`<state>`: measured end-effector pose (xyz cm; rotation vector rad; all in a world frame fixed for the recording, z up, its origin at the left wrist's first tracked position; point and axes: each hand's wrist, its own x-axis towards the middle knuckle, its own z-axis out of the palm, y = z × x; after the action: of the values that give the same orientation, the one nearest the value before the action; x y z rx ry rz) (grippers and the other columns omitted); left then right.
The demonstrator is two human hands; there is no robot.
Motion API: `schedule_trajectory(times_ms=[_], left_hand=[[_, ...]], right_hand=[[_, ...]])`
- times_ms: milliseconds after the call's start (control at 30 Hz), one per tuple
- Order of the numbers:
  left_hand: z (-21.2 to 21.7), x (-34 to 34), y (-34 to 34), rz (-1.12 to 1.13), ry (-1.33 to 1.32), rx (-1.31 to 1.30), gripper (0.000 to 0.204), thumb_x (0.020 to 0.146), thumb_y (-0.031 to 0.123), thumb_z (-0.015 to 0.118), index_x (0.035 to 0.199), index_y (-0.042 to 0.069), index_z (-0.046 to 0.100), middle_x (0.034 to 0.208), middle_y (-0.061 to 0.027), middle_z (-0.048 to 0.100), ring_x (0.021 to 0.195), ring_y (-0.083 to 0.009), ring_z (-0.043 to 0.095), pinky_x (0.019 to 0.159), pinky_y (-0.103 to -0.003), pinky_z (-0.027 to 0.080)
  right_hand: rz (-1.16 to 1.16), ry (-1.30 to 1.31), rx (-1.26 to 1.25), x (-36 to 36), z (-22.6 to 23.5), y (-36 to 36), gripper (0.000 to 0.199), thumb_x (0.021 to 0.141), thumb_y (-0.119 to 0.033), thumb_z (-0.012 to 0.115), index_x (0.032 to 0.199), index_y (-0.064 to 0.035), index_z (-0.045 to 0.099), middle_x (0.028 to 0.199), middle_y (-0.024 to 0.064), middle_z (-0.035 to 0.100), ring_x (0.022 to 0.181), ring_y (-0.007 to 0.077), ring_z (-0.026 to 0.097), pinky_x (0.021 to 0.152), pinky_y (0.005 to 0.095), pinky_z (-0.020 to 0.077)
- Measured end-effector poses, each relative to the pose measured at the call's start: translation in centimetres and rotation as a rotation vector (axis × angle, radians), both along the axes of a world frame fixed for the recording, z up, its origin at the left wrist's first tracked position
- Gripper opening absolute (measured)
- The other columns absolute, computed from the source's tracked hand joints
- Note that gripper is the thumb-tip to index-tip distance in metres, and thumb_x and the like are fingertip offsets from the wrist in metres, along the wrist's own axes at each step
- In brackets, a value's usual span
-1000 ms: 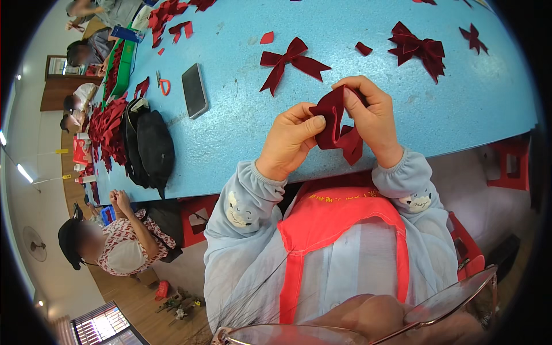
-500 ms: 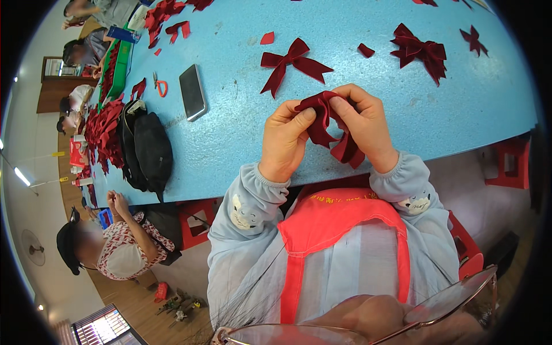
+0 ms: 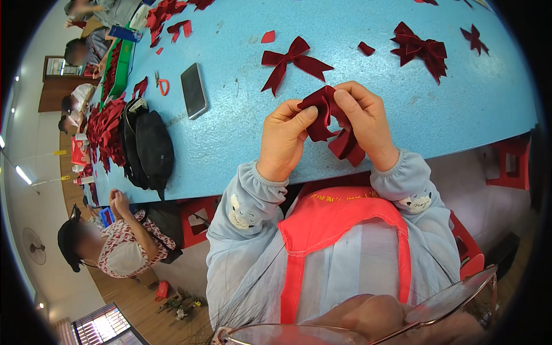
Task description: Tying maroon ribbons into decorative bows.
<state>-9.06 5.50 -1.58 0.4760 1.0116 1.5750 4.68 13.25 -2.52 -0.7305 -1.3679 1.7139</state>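
Note:
Between my two hands, above the table's near edge, is a dark red velvet ribbon (image 3: 318,126), bent into loops with its tails hanging down. My left hand (image 3: 286,135) pinches its left side, thumb on top. The thumb and fingers of my right hand (image 3: 363,118) close on its upper right part. How the folds cross under my fingers is partly hidden. Just beyond my hands a finished velvet bow (image 3: 294,61) lies flat on the blue table (image 3: 241,138). A pile of bows (image 3: 421,50) is farther right, with a single small bow (image 3: 474,40) beside it.
To the left lie a phone (image 3: 194,92), orange-handled scissors (image 3: 162,85) and a black pouch (image 3: 150,149). Behind the pouch are a heap of red ribbons (image 3: 106,129) and a green basket (image 3: 119,66). Another person (image 3: 123,241) sits at the left; red stools (image 3: 509,164) stand by the table.
My right thumb and fingers have shifted slightly up on the ribbon, and its upper fold is turned a little. Both hands still hold it in nearly the same place.

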Motion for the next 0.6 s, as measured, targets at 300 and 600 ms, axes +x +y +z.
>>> schedule_trajectory(times_ms=[300,600], left_hand=[[-0.1,0.5,-1.1,-0.039,0.093,0.082,0.018,0.083,0.000,0.061,0.101,-0.001,0.057,0.096,-0.0084,0.063,0.084,-0.0140,0.060,0.073,-0.026,0.050],[-0.3,0.1,-1.3,-0.123,-0.197,0.129,0.031,0.085,0.004,0.059,0.116,0.000,0.052,0.107,-0.0084,0.060,0.093,-0.0145,0.058,0.079,-0.027,0.050]], right_hand=[[0.039,0.053,-0.106,0.3,0.8,-0.6,0.011,0.088,-0.014,0.056,0.089,-0.0030,0.059,0.067,-0.0062,0.051,0.056,-0.0008,0.040,0.047,0.0151,0.0293],[-0.225,-0.131,0.547,0.0,-0.4,-1.3,0.006,0.082,0.000,0.059,0.088,-0.0022,0.058,0.072,0.0000,0.055,0.060,0.0060,0.049,0.048,0.0198,0.0370]])
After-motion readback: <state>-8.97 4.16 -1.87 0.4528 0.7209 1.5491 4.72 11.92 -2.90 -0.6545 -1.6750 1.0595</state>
